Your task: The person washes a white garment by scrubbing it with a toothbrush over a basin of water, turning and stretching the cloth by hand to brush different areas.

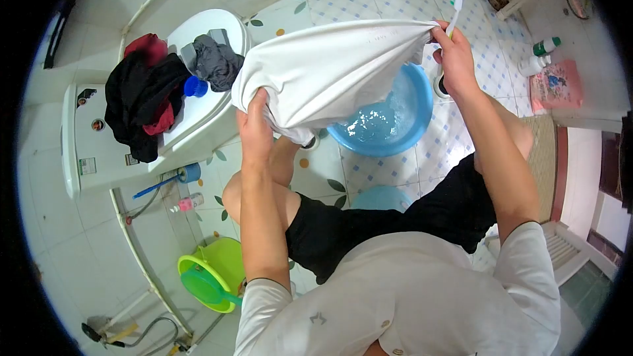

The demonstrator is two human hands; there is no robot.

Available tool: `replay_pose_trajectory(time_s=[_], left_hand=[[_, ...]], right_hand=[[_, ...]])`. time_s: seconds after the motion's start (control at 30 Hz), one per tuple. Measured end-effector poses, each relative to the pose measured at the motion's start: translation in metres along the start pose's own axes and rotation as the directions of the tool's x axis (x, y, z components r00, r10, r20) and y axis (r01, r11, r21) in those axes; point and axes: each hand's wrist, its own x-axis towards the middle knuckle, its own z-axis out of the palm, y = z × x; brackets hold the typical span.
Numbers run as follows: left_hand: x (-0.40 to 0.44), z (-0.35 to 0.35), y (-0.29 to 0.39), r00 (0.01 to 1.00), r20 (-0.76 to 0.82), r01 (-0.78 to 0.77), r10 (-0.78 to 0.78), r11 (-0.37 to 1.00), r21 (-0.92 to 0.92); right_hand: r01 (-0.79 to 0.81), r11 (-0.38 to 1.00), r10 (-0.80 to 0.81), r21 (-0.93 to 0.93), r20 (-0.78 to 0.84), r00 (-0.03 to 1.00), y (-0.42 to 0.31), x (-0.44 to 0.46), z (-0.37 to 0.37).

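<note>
A white cloth garment (323,66) is stretched between my two hands, above and partly over a blue basin (427,109). My left hand (256,125) grips its near left edge, thumb on top. At the far right corner, my right hand (455,56) pinches the fabric. A toothbrush (455,10) with white and green bristles also sticks up from my right hand, its handle between the fingers. Water with some foam (379,122) shows in the basin. Part of the basin's far left side is hidden behind the cloth.
On the left, dark and red clothes (142,92), a grey cloth (214,59) and a blue cup (195,86) lie on a white toilet (204,112). A green bucket (227,257) and pink bottle (190,202) stand below. Bottles (533,64) and a pink bag (557,86) line the right wall.
</note>
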Motion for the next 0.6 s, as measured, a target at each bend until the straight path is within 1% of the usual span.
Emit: replay_pose_trajectory(time_s=[0.07, 0.17, 0.3, 0.37, 0.4, 0.47, 0.57, 0.6], left_hand=[[0.000, 0.002, 0.001, 0.997, 0.009, 0.078, -0.078, 0.987, -0.141], [0.001, 0.001, -0.001, 0.994, -0.001, 0.110, -0.111, 0.985, -0.133], [-0.001, 0.005, 0.001, 0.994, -0.007, 0.104, -0.106, 0.986, -0.132], [-0.002, 0.006, 0.002, 0.990, 0.004, 0.141, -0.143, 0.971, -0.193], [-0.002, 0.007, 0.003, 0.990, 0.003, 0.141, -0.143, 0.971, -0.193], [-0.005, 0.008, 0.009, 0.982, 0.057, 0.188, -0.179, 0.950, -0.249], [-0.006, 0.008, 0.011, 0.975, 0.100, 0.218, -0.198, 0.934, -0.284], [-0.006, 0.008, 0.011, 0.975, 0.099, 0.218, -0.198, 0.934, -0.284]], right_hand=[[-0.006, 1.000, 0.006, -0.001, 0.002, 1.000, 0.002, 0.000, -0.001], [0.003, 1.000, -0.004, 0.018, 0.029, 1.000, 0.003, 0.000, -0.002], [-0.006, 0.997, 0.004, 0.077, 0.029, 1.000, 0.008, 0.002, -0.005], [-0.003, 0.995, 0.001, 0.098, 0.026, 1.000, 0.010, 0.003, -0.005], [-0.011, 0.996, 0.009, 0.093, 0.019, 1.000, 0.010, 0.002, -0.005], [-0.019, 0.996, 0.018, 0.088, 0.014, 1.000, 0.010, 0.001, -0.004], [-0.021, 0.996, 0.020, 0.092, 0.004, 1.000, 0.011, -0.002, -0.004], [-0.037, 0.995, 0.034, 0.091, 0.034, 0.999, 0.012, -0.003, -0.006]])
